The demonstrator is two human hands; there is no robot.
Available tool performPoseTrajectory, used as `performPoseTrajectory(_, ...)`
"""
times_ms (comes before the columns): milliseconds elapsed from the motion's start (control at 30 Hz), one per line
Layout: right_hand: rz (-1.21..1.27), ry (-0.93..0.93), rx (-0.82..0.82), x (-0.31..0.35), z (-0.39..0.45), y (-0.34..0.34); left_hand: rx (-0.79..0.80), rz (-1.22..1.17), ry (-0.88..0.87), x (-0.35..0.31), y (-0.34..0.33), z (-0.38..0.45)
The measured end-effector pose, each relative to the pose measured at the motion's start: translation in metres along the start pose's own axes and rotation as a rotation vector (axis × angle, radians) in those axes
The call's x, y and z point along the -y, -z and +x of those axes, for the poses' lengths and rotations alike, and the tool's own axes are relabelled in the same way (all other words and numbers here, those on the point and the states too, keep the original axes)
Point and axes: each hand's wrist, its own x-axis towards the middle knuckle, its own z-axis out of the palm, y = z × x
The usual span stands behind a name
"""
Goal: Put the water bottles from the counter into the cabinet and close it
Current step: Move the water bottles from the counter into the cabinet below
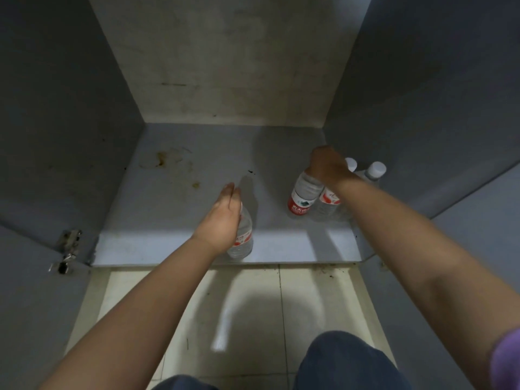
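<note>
Both my arms reach into an open grey cabinet (180, 198). My left hand (222, 220) grips the upper part of a clear water bottle (243, 240) with a red label, standing near the front edge of the cabinet floor. My right hand (327, 166) is closed over the top of another red-labelled bottle (302, 197) at the right. Right beside it stands a second labelled bottle (329, 204), partly behind my forearm. Two white-capped bottles (375, 170) stand further right against the cabinet's side wall.
The cabinet's left door (33, 277) hangs open, with a metal hinge (67, 246) at its edge. The right door (478, 220) is open too. The cabinet floor has brown stains at the back left. Pale floor tiles (253, 319) and my knee in blue trousers (343, 361) lie below.
</note>
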Motion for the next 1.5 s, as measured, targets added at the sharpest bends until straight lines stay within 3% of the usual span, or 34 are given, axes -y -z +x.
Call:
performPoseTrajectory(600, 0.019, 0.098, 0.058, -0.014, 0.011, -0.005, 0.052, 0.165, -0.038, -0.038, 0.011, 0.052)
performPoseTrajectory(1000, 0.199, 0.13, -0.064, -0.026, 0.018, -0.03, 0.034, 0.141, -0.152, -0.077, -0.002, 0.124)
performPoseTrajectory(1500, 0.187, 0.171, -0.073, -0.029, 0.012, -0.037, 0.006, 0.038, -0.219, -0.064, -0.006, 0.122)
